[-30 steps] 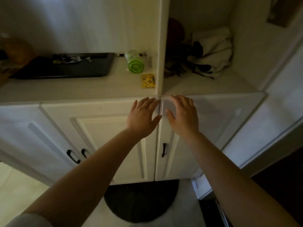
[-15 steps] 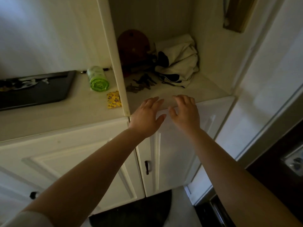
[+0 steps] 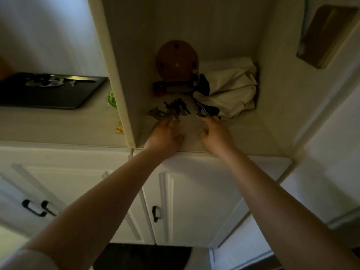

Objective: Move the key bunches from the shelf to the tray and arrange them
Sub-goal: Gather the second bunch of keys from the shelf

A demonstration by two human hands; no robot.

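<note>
Two open hands (image 3: pixel 165 133) (image 3: pixel 216 132) apparently touching shelf's (image 3: pixel 243 137) key bunches (image 3: pixel 173 110).

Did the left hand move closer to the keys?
Yes. The left hand went from the cabinet's front edge deeper into the shelf; its fingertips now reach the key bunches.

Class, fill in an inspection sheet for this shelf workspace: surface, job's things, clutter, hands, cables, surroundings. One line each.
Surface: pale shelf inside an alcove, dimly lit.
Job's things: key bunches lie on the shelf; black tray sits on the counter to the left, something already in it.
Clutter: round brown disc, crumpled cream cloth bag, green roll, yellow packet.
Hands: left hand open, fingertips at the keys; right hand open, holding nothing.
Cables: nothing seen.
Surroundings: white cabinet doors with black handles below.
</note>
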